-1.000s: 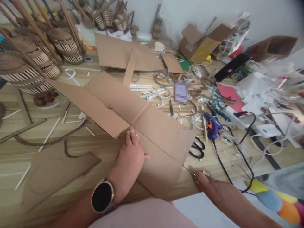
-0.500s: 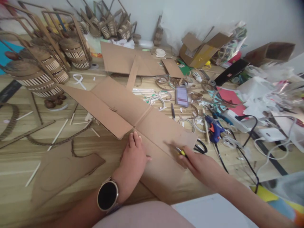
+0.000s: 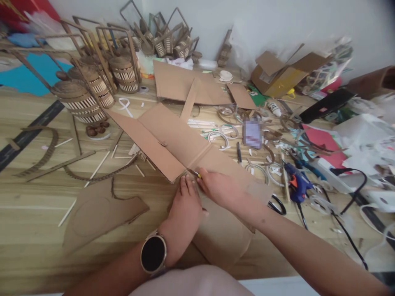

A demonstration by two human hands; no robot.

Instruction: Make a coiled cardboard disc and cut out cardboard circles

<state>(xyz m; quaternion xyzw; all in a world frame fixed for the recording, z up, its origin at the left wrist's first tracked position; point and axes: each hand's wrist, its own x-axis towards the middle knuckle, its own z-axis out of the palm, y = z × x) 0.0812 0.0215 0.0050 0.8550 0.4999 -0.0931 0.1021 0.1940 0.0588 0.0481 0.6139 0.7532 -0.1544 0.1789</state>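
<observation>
Cardboard (image 3: 175,127), unfolded, lies mid-table in front of the person, one narrow flap angled up on its left. Left hand (image 3: 187,203) presses down on it, fingers close together and laid along the surface, tips just beside the point where the folds meet; position on the board unchanged over the last second. Right hand (image 3: 219,189) pinches a cutter (image 3: 195,173), yellow part showing at the fingers. Change noted: cutter has travelled from the near right edge, across the board, to the fold junction. Judgement: working point is now the inner end of the fold, with the left hand as the steady; blade close to those fingertips, so a slip there looks risky. Cannot tell whether the blade has entered the board.
</observation>
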